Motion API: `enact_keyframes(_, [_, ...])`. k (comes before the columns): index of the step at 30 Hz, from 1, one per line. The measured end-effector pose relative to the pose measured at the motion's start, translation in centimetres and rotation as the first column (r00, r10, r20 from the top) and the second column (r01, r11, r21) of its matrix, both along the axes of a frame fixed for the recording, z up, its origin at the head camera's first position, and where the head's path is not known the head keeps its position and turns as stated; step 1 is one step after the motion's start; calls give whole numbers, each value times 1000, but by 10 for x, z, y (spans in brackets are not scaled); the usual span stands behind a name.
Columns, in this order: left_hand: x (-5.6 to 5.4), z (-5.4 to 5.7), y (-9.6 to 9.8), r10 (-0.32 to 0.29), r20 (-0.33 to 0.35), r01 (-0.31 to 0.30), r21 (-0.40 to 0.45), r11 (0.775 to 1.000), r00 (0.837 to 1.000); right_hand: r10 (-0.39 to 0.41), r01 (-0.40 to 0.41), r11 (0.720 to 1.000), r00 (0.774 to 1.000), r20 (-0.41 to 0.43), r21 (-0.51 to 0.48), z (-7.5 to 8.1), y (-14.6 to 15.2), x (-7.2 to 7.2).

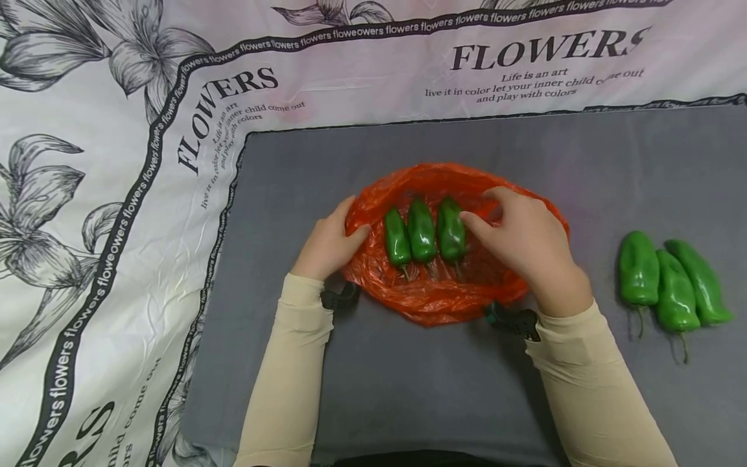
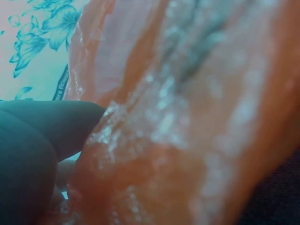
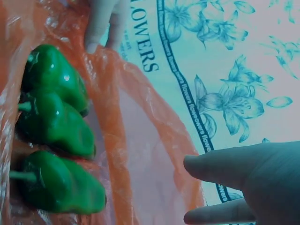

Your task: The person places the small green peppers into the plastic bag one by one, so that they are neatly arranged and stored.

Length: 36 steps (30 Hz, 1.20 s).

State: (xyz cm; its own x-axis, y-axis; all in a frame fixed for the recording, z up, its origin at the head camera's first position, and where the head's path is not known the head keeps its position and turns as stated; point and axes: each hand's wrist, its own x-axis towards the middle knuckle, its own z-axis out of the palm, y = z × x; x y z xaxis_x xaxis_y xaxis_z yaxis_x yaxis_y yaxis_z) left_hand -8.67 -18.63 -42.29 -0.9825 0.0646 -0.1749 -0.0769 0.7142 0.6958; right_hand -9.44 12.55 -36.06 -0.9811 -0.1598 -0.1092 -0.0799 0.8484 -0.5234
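An orange-red plastic bag (image 1: pixel 432 305) lies spread open on the grey cloth, with three green peppers (image 1: pixel 421 230) side by side in it. At the bag's left rim my left hand (image 1: pixel 329 243) grips the plastic, its thumb on the inner side. My right hand (image 1: pixel 528 243) is over the right part of the bag, thumb and index finger apart. In the head view that thumb overlaps the edge of the rightmost pepper (image 1: pixel 451 233); in the right wrist view a gap separates the fingers (image 3: pixel 215 164) from the peppers. Blurred bag plastic (image 2: pixel 164 140) fills most of the left wrist view.
Three more green peppers (image 1: pixel 675 285) lie close together on the grey cloth (image 1: pixel 408 402), right of the bag. A white border (image 1: pixel 373 78) printed with flowers and lettering runs along the back and left. Dark straps (image 1: pixel 513 321) sit at both wrists.
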Motion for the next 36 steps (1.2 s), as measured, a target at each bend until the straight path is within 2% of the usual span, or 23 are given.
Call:
enact_keyframes(7, [-1,-1,-1,-3,-9,3,-7,1000,1000,-38,38,999,999,-22,-14,2,13,5])
enact_keyframes(21, [1,2,0,-1,-7,1,-11,1000,1000,-72,72,997,997,-7,-9,6,39,13])
enact_keyframes(29, [1,2,-1,-3,-15,3,-5,1000,1000,-105,105,994,994,2,14,5,55,13])
enact_keyframes(36, [1,-2,-2,-7,-16,7,2,1000,1000,-131,131,991,991,13,2,5,74,12])
